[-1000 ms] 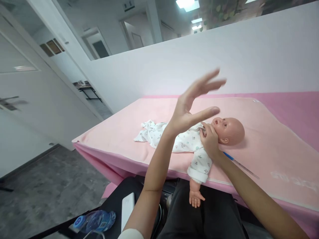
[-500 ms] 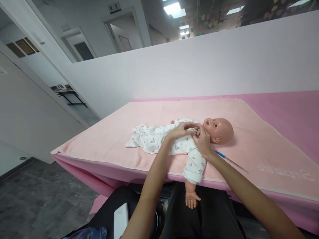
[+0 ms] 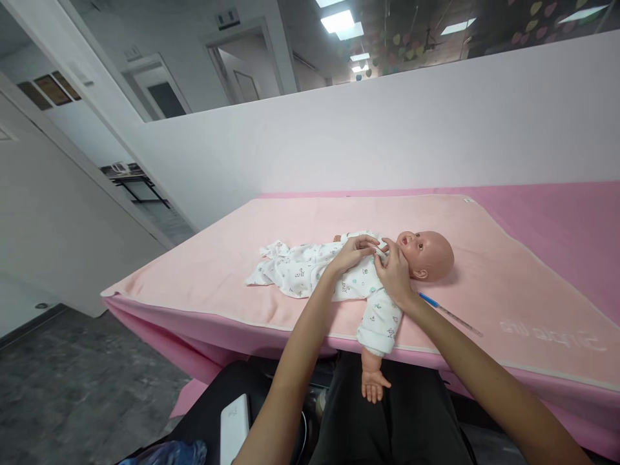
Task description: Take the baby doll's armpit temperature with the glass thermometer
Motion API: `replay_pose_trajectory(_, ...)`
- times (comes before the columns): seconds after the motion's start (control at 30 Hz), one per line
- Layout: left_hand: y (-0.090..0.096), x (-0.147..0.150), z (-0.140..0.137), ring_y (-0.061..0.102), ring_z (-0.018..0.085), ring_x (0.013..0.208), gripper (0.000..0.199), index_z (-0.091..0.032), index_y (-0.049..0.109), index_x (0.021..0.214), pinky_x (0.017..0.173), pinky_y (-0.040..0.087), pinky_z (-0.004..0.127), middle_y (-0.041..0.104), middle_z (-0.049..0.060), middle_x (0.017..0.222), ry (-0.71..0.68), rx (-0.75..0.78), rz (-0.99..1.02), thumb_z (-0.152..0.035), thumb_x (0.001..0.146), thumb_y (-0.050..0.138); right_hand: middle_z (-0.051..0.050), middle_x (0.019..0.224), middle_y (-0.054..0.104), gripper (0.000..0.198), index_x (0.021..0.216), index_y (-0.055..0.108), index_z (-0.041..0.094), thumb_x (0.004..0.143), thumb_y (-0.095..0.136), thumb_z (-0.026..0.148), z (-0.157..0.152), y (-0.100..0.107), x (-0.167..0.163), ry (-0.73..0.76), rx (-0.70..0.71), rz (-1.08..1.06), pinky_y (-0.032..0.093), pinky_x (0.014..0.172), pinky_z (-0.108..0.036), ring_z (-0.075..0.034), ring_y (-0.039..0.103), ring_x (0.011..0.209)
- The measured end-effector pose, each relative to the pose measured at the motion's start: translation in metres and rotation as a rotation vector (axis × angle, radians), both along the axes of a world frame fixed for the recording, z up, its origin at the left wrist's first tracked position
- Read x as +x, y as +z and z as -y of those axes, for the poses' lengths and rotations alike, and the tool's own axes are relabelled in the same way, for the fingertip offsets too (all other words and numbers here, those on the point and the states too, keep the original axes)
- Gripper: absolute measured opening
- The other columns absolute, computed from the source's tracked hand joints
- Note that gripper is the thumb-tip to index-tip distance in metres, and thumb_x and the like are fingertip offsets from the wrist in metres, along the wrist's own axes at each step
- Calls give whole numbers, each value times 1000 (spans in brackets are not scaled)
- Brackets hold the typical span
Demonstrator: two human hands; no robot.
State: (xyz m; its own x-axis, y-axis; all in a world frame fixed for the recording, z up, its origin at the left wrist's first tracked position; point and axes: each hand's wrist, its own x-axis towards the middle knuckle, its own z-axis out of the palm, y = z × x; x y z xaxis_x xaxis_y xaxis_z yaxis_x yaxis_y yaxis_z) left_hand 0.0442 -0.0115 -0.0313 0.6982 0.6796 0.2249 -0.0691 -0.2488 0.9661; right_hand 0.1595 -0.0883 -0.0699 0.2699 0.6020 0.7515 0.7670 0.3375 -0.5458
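While left hand (image 3: 357, 254) and right hand (image 3: 394, 270) pinch doll's (image 3: 434, 255) outfit (image 3: 298, 270), gripped part mostly hidden

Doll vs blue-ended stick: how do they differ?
Size: the doll is bulky; the blue-ended stick is thin and far smaller.
Contact: left hand and right hand are at the doll's neckline; neither holds the stick.
Pose: the doll's near arm overhangs the pink mat; the stick lies wholly on it.
Shared: both rest on that mat.

Cool, even light; far ceiling panels (image 3: 338, 22) glare white. A soft shadow edges the doll's head (image 3: 433, 254). The left door (image 3: 62, 213) is stretched; dim far heart shapes (image 3: 551, 10) seem blurred.
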Motion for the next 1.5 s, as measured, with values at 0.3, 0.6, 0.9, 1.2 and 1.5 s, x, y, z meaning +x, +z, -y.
replay_pose_trajectory(0.3, -3, 4, 4, 55, 13, 81, 14, -14, 56, 85, 77, 40, 25, 58, 3, 83, 14, 104, 52, -25, 76, 58, -5, 83, 59, 25, 104, 51, 16, 81, 41, 19, 4, 4, 0, 25, -34, 10, 45, 63, -29, -16, 54, 67)
replay_pose_trajectory(0.6, -2, 5, 9, 51, 12, 81, 11, -15, 51, 85, 77, 39, 24, 54, 2, 83, 29, 195, 33, -24, 80, 48, -5, 79, 60, 16, 97, 49, 17, 86, 37, 22, 2, 2, 0, 30, 6, -63, 44, 62, -28, -15, 55, 62)
replay_pose_trajectory(0.9, -1, 5, 11, 45, 10, 64, 9, -15, 49, 77, 63, 35, 22, 47, -3, 65, 62, 134, 48, -13, 68, 47, -3, 77, 58, 9, 85, 45, 18, 88, 37, 22, 0, -1, 2, 37, 7, -34, 41, 58, -25, -14, 54, 60)
replay_pose_trajectory(1.2, -1, 5, 23, 49, 17, 78, 14, -18, 59, 82, 76, 37, 30, 57, 2, 80, 359, 586, -186, -21, 75, 48, -4, 84, 59, 14, 90, 49, 18, 89, 36, 23, 0, -1, 1, 24, 53, -45, 45, 65, -27, -15, 56, 68)
replay_pose_trajectory(1.5, -8, -5, 41, 49, 19, 89, 14, -20, 59, 88, 84, 35, 34, 59, 3, 89, 596, 1005, -321, -22, 79, 48, -5, 86, 61, 17, 92, 51, 18, 88, 35, 21, 1, 0, -1, 22, 53, -62, 48, 69, -29, -16, 58, 73)
